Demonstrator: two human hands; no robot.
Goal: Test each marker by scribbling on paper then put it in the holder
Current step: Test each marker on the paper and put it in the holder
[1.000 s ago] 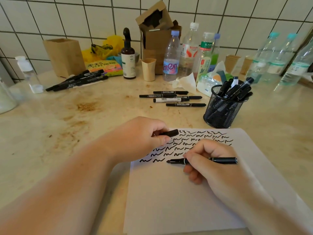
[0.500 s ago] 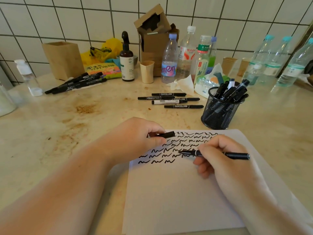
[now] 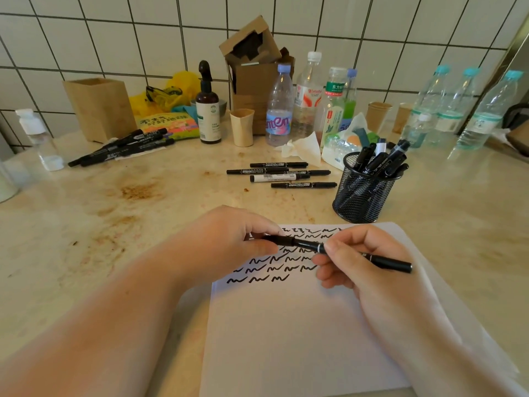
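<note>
Over the paper (image 3: 300, 325), your left hand (image 3: 229, 242) fits a cap (image 3: 282, 240) onto the marker (image 3: 386, 262) gripped in your right hand (image 3: 360, 262). Several markers fill the holder (image 3: 363, 196); four (image 3: 286, 174) wait on the counter (image 3: 114, 213).

left hand (image 3: 229, 242) | bare; no sleeve | right hand (image 3: 369, 270) | bare; no sleeve

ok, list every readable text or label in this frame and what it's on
"东方" on the green-labelled bottle.
"不生气" heads the colourful packet, partly legible.
Pink lettering on the blue-capped bottle, roughly "anten", unsure.
Barcode on the white marker, digits unreadable.
Print on the black markers and brown spray bottle: too small.
</note>
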